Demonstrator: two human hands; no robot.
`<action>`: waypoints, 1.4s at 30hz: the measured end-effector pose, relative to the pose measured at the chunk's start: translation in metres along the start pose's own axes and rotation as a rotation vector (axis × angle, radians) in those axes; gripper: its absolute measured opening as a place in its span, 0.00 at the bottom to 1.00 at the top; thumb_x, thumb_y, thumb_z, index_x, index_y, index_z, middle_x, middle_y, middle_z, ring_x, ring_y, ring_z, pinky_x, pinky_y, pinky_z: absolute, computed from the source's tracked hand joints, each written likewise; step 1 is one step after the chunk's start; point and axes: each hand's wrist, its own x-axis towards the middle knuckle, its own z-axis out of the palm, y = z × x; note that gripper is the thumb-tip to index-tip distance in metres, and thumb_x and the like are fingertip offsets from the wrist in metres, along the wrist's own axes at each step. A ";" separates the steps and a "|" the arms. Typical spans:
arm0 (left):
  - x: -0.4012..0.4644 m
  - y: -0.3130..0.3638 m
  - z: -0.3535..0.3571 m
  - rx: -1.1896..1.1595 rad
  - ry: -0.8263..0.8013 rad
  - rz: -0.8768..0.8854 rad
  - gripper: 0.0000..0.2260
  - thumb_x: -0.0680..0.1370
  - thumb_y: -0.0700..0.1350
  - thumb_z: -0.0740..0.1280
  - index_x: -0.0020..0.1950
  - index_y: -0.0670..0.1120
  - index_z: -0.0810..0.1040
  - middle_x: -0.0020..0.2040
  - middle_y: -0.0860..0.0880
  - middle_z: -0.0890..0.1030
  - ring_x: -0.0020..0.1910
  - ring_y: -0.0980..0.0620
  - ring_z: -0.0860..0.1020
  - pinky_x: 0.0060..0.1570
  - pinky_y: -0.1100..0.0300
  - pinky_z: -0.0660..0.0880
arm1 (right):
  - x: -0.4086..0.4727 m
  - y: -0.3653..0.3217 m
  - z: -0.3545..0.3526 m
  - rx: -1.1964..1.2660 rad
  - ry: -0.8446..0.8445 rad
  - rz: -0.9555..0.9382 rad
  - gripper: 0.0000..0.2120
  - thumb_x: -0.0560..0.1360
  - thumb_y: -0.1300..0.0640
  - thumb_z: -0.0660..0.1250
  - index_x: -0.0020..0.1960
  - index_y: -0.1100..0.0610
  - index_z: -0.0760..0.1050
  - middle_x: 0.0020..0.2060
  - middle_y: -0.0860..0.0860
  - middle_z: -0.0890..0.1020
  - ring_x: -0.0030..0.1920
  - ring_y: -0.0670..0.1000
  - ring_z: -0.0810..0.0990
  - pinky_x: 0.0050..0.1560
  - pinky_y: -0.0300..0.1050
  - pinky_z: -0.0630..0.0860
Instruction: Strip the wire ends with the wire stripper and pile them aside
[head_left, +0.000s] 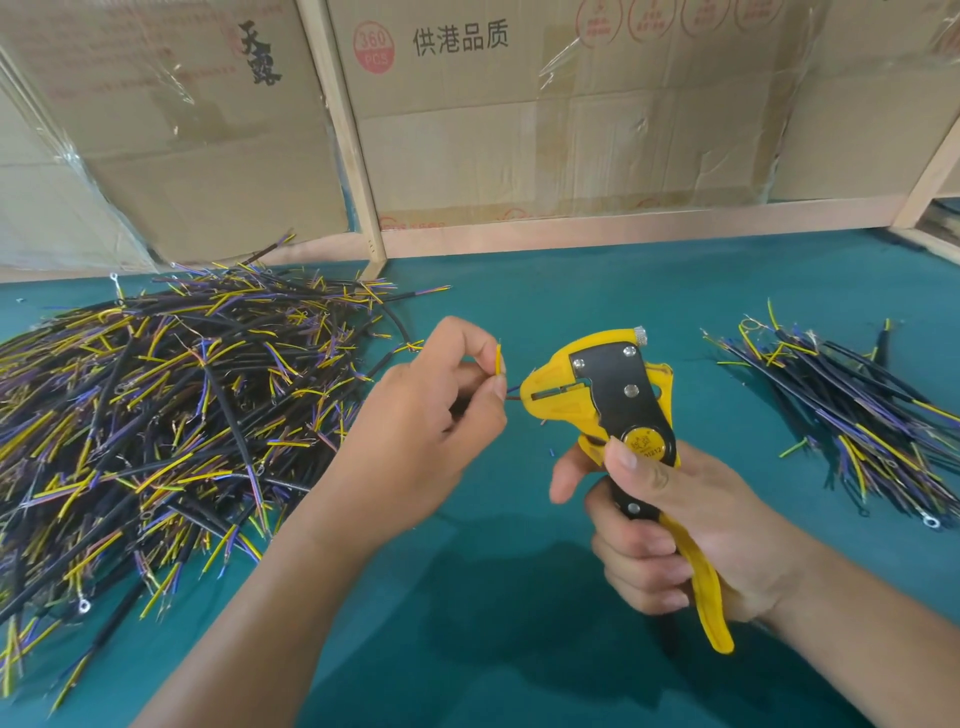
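Green table (519, 597), cardboard boxes (519, 104) behind, printed "360 PCS". Left hand (431, 415) pinching wire (500, 359), ends toward 3 o'clock into stripper nose. Right hand (675, 530) gripping yellow wire stripper (613, 410), nose toward 9 o'clock. Piles: big (156, 405) at 9, small (857, 415) at 3.

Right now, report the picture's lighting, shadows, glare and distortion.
Head view: even, soft light; a dim shadow on the green mat beneath the hands; glare on the plastic wrap over the cardboard boxes; wide-angle bending of the wooden rail; wire stripper sharp.
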 end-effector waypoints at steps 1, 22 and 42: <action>0.000 0.000 -0.002 -0.025 -0.003 -0.003 0.03 0.79 0.52 0.58 0.49 0.54 0.66 0.28 0.51 0.67 0.26 0.53 0.59 0.27 0.62 0.58 | 0.000 -0.001 -0.001 -0.003 -0.011 -0.003 0.23 0.72 0.39 0.75 0.53 0.58 0.81 0.24 0.47 0.67 0.21 0.45 0.64 0.25 0.37 0.66; -0.002 -0.005 -0.015 -0.080 -0.047 -0.028 0.03 0.79 0.51 0.59 0.50 0.54 0.66 0.27 0.56 0.64 0.26 0.54 0.58 0.28 0.61 0.62 | 0.000 -0.012 -0.019 -0.138 0.230 -0.135 0.20 0.71 0.47 0.78 0.55 0.58 0.81 0.53 0.67 0.83 0.54 0.70 0.82 0.55 0.63 0.80; -0.008 0.017 0.002 -0.289 -0.488 -0.239 0.03 0.79 0.45 0.60 0.47 0.52 0.69 0.26 0.52 0.71 0.26 0.53 0.62 0.27 0.63 0.62 | 0.001 -0.012 -0.003 -0.525 0.328 -0.220 0.25 0.67 0.36 0.75 0.44 0.59 0.79 0.34 0.54 0.82 0.39 0.55 0.82 0.50 0.51 0.80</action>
